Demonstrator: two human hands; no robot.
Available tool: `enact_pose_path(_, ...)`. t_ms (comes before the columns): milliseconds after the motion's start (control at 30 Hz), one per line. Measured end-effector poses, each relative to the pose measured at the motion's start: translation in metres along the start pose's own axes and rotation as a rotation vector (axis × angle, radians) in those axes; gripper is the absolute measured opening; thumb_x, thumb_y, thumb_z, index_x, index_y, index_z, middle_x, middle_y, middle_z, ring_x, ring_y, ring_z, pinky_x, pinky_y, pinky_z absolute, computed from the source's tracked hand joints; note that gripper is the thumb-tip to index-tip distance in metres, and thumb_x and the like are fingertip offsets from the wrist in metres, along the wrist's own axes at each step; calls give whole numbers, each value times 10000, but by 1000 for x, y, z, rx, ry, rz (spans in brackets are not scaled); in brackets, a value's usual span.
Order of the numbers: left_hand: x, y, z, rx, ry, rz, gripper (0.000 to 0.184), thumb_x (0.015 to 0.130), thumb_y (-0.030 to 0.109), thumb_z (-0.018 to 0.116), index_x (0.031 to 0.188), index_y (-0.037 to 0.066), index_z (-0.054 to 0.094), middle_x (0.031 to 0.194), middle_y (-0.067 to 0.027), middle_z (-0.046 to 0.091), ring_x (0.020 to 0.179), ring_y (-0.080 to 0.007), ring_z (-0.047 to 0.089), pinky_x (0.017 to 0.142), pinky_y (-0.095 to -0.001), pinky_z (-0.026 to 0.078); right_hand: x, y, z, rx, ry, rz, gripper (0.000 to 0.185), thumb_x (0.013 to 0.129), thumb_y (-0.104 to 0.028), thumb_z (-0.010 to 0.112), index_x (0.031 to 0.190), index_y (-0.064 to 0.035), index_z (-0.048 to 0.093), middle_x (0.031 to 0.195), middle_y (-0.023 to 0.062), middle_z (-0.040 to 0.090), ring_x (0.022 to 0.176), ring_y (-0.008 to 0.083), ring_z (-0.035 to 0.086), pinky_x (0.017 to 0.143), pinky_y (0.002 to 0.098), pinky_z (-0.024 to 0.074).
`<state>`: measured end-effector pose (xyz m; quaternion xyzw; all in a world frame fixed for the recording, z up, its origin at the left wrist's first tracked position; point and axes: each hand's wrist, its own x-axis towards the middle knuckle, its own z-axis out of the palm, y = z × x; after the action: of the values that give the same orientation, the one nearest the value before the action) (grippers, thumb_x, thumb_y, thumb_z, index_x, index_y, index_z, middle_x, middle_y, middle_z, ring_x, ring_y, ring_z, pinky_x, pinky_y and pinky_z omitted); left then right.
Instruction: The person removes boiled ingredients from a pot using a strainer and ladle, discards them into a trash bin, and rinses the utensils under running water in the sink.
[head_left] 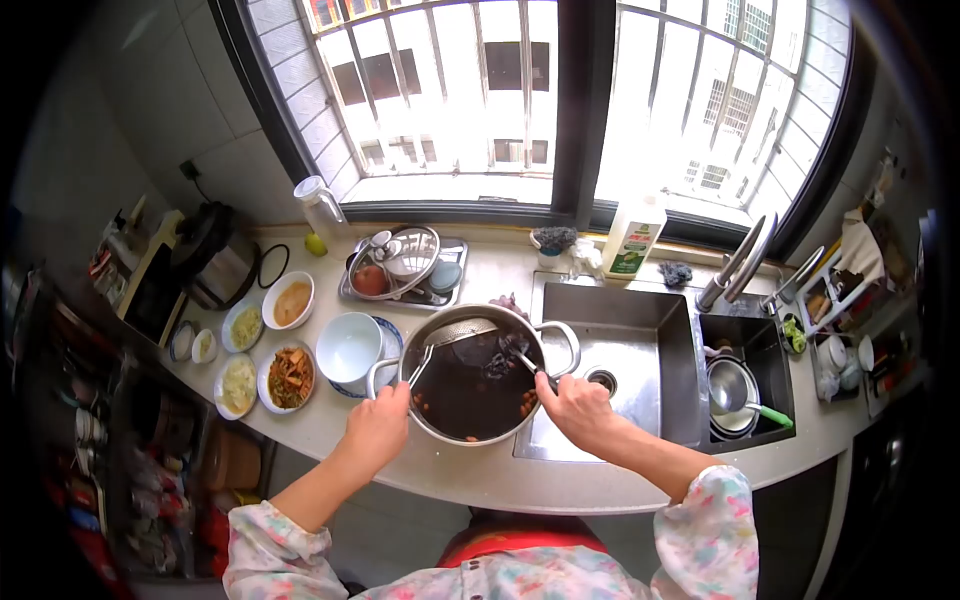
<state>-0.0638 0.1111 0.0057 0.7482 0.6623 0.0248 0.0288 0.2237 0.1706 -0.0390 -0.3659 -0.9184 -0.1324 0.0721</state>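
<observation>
A large two-handled metal pot sits on the counter in front of me, partly over the sink's left edge. It holds dark liquid with several small reddish-brown pieces floating in it. My left hand is closed at the pot's left rim on the thin handle of a perforated metal skimmer, whose head rests inside near the far wall. At the right rim, my right hand grips a dark-handled utensil reaching into the pot. Its far end meets a dark clump that I cannot make out clearly.
A white bowl on a plate and several dishes of food, one with orange-red pieces, stand left. Behind are a tray with a glass lid and a white bottle. Right are the sink, faucet and a green-handled ladle.
</observation>
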Motion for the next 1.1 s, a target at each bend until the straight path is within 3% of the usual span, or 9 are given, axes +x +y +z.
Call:
enact_pose_path(167,14,-11,10,15,-144,-29,106,740,47,520,835,2,507,770,-201,601,722,-367,625,621,-431,518,13,-8,-21,-9,-241,-31,413,747,-92,542,1147,5,528,686,90,582,542,175,595,415,277,436)
enact_pose_path(300,18,-26,5,-3,-220,37,74,734,38,509,795,4,531,771,-224,615,735,-369,628,627,-437,519,25,-2,-46,56,-297,-46,282,755,-127,552,998,13,581,603,75,594,551,184,621,437,293,460)
enact_pose_path(367,21,-32,-2,-35,-330,30,143,725,41,488,858,6,528,740,-218,603,663,-344,624,573,-438,514,34,4,-51,139,-388,-7,222,742,-112,555,922,10,603,590,82,604,576,204,639,457,306,476)
enact_pose_path(400,25,-34,-8,-51,-384,25,180,720,43,477,889,8,527,725,-215,597,627,-332,621,546,-438,512,38,9,-53,261,-416,0,150,747,-83,496,833,-11,595,649,147,627,588,291,637,481,400,489)
enact_pose_path(533,42,-14,-59,-212,-778,-230,241,737,20,438,956,-36,522,632,-148,579,462,-215,597,400,-329,497,54,14,-69,268,-512,-3,206,730,-128,487,598,-45,622,677,166,633,627,298,638,527,398,495)
enact_pose_path(633,48,-23,-57,-279,-875,-245,250,742,28,449,971,-38,524,618,-144,578,468,-210,599,413,-333,510,67,16,-82,286,-597,31,186,751,-210,565,712,-59,668,728,123,653,711,277,651,585,370,509)
enact_pose_path(800,54,-27,-58,-475,-1007,-357,276,713,21,484,980,-38,527,608,-117,550,458,-190,574,396,-317,501,77,24,-72,395,-672,103,287,787,-320,563,810,-56,672,799,156,650,798,316,630,703,400,493)
enact_pose_path(933,61,-39,-45,-620,-1063,-411,323,696,10,501,1014,-35,533,646,-109,552,462,-183,563,393,-312,494,78,28,-79,472,-626,170,257,749,-252,496,778,-77,683,727,149,631,744,325,609,687,411,484)
enact_pose_path(1100,70,-41,-43,-723,-1151,-400,352,695,19,541,1045,-23,534,664,-96,561,456,-164,556,389,-293,475,78,34,-84,486,-626,205,265,764,-262,507,817,-76,688,756,163,636,759,326,608,696,412,481)
